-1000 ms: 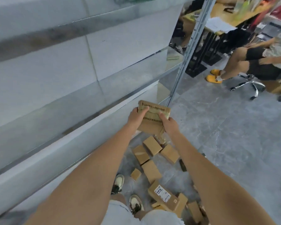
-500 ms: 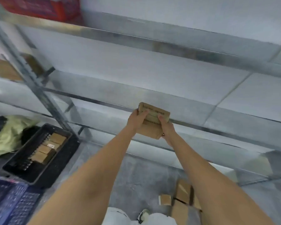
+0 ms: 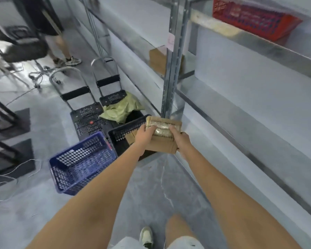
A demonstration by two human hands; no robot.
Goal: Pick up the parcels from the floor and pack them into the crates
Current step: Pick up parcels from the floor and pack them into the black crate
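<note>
Floor-level black crate (image 3: pixel 122 135) with boxes (image 3: pixel 130 139)

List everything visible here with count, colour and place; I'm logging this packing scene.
parcel: one, brown, held over black crate
black crate: one, floor by shelving, brown parcels inside
blue crate: one, floor, left of black crate
red crate: one, upper shelf
hand trolleys: two, black, behind crates
sack: one, yellow-green, on trolley
cardboard box: one, brown, on shelf
shelving: grey metal, right
left hand: grips parcel
right hand: grips parcel
</note>
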